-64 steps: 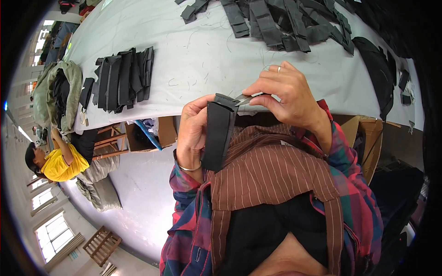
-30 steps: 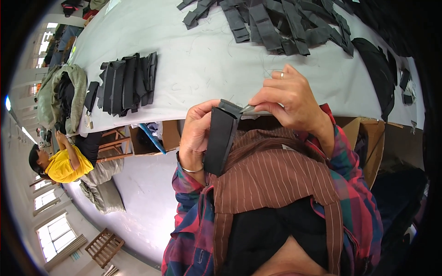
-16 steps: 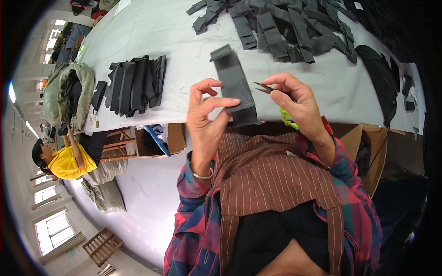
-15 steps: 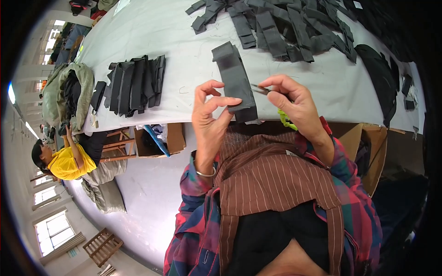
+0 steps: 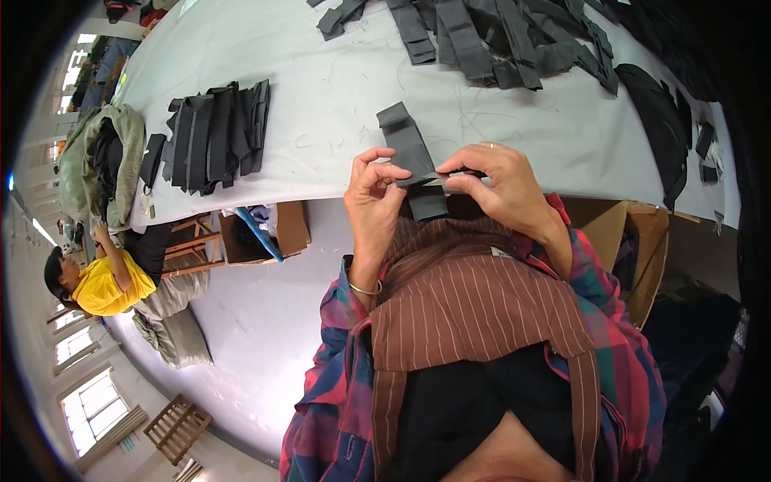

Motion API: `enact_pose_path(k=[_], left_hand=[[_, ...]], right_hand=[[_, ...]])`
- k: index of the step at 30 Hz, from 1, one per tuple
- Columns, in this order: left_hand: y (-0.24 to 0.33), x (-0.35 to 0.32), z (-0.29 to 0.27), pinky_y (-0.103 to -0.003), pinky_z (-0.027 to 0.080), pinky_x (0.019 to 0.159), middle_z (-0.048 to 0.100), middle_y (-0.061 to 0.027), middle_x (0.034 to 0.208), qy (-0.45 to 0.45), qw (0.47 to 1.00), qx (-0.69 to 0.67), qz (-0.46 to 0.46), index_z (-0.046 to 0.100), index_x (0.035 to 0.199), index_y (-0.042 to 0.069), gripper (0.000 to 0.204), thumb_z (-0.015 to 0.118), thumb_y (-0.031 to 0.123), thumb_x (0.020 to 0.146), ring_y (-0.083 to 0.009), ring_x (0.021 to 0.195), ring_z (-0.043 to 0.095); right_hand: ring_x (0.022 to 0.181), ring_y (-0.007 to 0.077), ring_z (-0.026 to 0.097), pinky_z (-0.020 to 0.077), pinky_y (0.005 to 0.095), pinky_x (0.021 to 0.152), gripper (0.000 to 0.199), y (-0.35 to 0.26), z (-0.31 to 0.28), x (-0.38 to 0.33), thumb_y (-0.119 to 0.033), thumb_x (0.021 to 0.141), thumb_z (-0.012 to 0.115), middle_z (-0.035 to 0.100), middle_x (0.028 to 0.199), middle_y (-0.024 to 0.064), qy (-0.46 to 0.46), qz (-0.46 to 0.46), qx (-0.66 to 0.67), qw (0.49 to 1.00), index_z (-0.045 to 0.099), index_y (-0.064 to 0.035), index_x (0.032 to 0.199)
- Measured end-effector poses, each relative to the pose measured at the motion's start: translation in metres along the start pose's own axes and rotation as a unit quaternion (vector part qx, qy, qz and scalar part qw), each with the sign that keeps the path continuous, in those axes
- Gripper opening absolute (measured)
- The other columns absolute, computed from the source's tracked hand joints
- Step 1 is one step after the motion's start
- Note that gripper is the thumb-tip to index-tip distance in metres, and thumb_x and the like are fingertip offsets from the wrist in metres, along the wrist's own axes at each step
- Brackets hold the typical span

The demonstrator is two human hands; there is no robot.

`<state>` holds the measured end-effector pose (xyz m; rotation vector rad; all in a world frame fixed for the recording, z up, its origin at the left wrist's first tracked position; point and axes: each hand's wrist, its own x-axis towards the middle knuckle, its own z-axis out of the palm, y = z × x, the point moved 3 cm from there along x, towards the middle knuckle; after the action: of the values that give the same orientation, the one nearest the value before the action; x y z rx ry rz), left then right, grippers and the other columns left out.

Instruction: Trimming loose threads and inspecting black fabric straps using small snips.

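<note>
In front of me, at the near edge of the table, is a dark grey folded fabric strip (image 5: 411, 149). My left hand (image 5: 374, 193) pinches its near part between thumb and fingers. My right hand (image 5: 499, 183) is closed around small metal thread snips (image 5: 434, 179), whose tips touch the strip beside my left fingertips. Most of the snips is hidden inside my right fingers. The strip's far end points away from me, and its near end (image 5: 426, 202) hangs down at the table's edge.
A row of stacked dark strips (image 5: 215, 138) lies on the pale-covered table (image 5: 321, 120) to the left. A loose heap of strips (image 5: 482, 40) is at the far side. Cardboard boxes (image 5: 291, 227) stand below the table. A person in a yellow top (image 5: 116, 285) works at far left.
My right hand has moved left and down, bringing the snips onto the strip. The strip has shifted slightly nearer, and its near part is bent up more. The whole view has shifted a little.
</note>
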<state>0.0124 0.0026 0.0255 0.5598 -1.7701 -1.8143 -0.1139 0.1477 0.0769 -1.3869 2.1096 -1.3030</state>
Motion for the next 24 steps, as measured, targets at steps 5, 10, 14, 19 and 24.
enact_pose_path(k=[5, 10, 14, 19, 24], left_hand=[[0.0007, -0.0019, 0.0059, -0.02, 0.043, 0.067, 0.049, -0.0065, 0.114, -0.008, 1.0, -0.013, 0.011, 0.061, 0.081, 0.002, 0.018, 0.057, -0.014, 0.073, -0.0057, 0.083, 0.051], [0.0034, -0.0048, 0.008, -0.021, 0.043, 0.069, 0.048, -0.0076, 0.114, -0.008, 1.0, 0.005, 0.023, 0.058, 0.081, 0.002, 0.018, 0.057, -0.014, 0.073, -0.0067, 0.089, 0.049], [-0.0014, -0.0055, 0.006, -0.021, 0.043, 0.072, 0.048, -0.0078, 0.114, -0.008, 1.0, -0.013, 0.016, 0.056, 0.081, 0.002, 0.019, 0.056, -0.015, 0.073, -0.007, 0.09, 0.049], [-0.0007, -0.0051, 0.0073, -0.023, 0.044, 0.079, 0.049, -0.0082, 0.114, -0.012, 0.999, -0.032, 0.03, 0.055, 0.081, 0.003, 0.021, 0.056, -0.016, 0.072, -0.0095, 0.096, 0.05], [0.0006, -0.0072, 0.0085, -0.024, 0.044, 0.08, 0.049, -0.0088, 0.114, -0.019, 0.999, -0.037, 0.026, 0.055, 0.081, 0.003, 0.021, 0.056, -0.016, 0.072, -0.011, 0.1, 0.05]], right_hand=[[0.074, 0.0247, 0.061, 0.0453, 0.0329, 0.07, 0.011, 0.006, 0.0051, -0.0008, -0.011, 0.078, 0.066, 0.066, 0.079, 0.0089, 0.004, 0.0, -0.004, 1.0, 0.067, -0.0049, 0.086], [0.066, 0.0248, 0.06, 0.0435, 0.0345, 0.057, 0.01, 0.0087, 0.0035, -0.0011, -0.015, 0.078, 0.068, 0.064, 0.071, 0.007, 0.059, 0.029, 0.011, 0.998, 0.067, -0.0088, 0.085], [0.067, 0.0242, 0.058, 0.0424, 0.0338, 0.062, 0.01, 0.0052, 0.0021, 0.0009, -0.015, 0.077, 0.069, 0.064, 0.072, 0.0055, 0.059, 0.009, -0.017, 0.998, 0.067, -0.0098, 0.085], [0.071, 0.024, 0.058, 0.0417, 0.0334, 0.068, 0.011, 0.0033, 0.0042, 0.0018, -0.016, 0.075, 0.07, 0.065, 0.076, 0.0036, 0.021, -0.031, -0.032, 0.999, 0.066, -0.0105, 0.084], [0.071, 0.0238, 0.059, 0.0414, 0.0336, 0.067, 0.012, 0.0088, 0.0074, 0.0021, -0.016, 0.075, 0.07, 0.065, 0.076, 0.0033, 0.011, -0.045, 0.016, 0.999, 0.065, -0.0098, 0.083]])
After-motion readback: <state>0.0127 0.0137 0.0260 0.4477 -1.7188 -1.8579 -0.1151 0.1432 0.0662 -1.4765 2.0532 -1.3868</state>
